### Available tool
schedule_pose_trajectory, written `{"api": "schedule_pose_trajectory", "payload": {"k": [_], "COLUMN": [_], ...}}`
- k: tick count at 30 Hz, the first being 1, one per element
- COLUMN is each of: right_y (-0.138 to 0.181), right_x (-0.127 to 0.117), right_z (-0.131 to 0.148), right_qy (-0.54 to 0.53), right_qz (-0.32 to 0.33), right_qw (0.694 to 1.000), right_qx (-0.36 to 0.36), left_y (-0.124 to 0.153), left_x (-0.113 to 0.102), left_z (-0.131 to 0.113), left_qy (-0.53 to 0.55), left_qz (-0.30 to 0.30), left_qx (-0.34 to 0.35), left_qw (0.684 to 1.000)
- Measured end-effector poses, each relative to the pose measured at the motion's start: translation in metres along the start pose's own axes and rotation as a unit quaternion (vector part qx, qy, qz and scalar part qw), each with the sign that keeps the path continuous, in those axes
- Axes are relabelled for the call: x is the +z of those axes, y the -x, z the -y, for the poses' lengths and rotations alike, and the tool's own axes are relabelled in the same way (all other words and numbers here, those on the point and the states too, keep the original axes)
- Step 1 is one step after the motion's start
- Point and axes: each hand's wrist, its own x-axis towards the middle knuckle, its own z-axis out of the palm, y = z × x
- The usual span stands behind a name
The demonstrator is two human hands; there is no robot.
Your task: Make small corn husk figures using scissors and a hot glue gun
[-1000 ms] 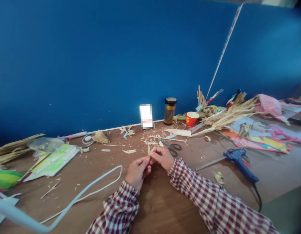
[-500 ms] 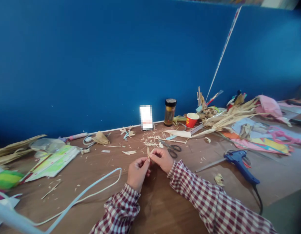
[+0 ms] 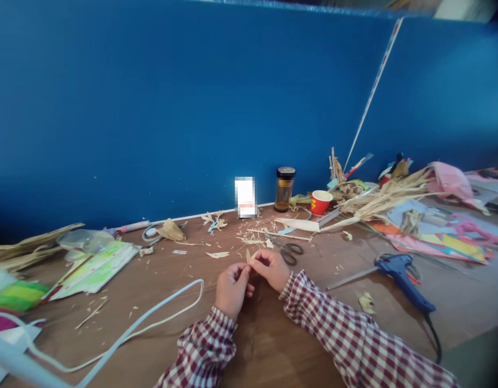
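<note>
Between my fingertips is a small pale piece of dried corn husk (image 3: 248, 255), its pointed end sticking up. My left hand (image 3: 233, 288) pinches it from below and the left. My right hand (image 3: 272, 268) pinches close beside it, thumb and forefinger pressed together; how much of the piece lies inside the fingers is hidden. Just past my right hand are dark-handled scissors (image 3: 291, 252), lying on the brown table (image 3: 273, 345). Thin husk scraps (image 3: 252, 236) are scattered beyond my hands, and a flat pale husk sliver (image 3: 217, 255) rests to their left.
A blue glue gun (image 3: 406, 280) lies at the right with its cord. Along the blue partition (image 3: 192, 108) stand a lidded jar (image 3: 285, 189) and a red paper cup (image 3: 321, 203). Dried husks (image 3: 390, 191) and coloured paper fill the back right. A white cable (image 3: 152, 326) loops at the left.
The whole view has shifted slightly, so everything sits a little lower and further right. Both hands keep their pinch on the husk piece, with hardly any other movement.
</note>
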Motion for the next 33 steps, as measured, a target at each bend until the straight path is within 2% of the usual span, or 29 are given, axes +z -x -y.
{"api": "schedule_pose_trajectory", "payload": {"k": [4,12,17,23,26,33], "right_y": [-0.001,-0.001,-0.002,-0.002,-0.002,-0.002], "right_x": [-0.001,-0.002,-0.001,-0.001,-0.001,-0.002], "right_z": [-0.001,0.001,-0.001,-0.002,-0.001,0.0], "right_qy": [-0.006,0.044,0.05,0.057,0.065,0.072], "right_qz": [0.001,-0.026,-0.029,-0.035,-0.034,-0.026], "right_qw": [1.0,0.999,0.998,0.998,0.997,0.997], "right_qx": [0.004,-0.008,-0.008,-0.013,-0.013,-0.014], "left_y": [0.0,0.0,0.0,0.0,0.0,-0.001], "left_x": [0.002,0.0,0.0,0.002,0.001,-0.002], "left_z": [-0.002,-0.002,-0.001,-0.004,-0.008,-0.01], "left_qy": [0.077,0.012,0.023,0.123,0.165,0.17], "left_qz": [0.032,-0.004,-0.002,-0.031,-0.026,-0.02], "left_qx": [-0.034,-0.006,-0.014,-0.087,-0.115,-0.128], "left_qw": [0.996,1.0,1.0,0.988,0.979,0.977]}}
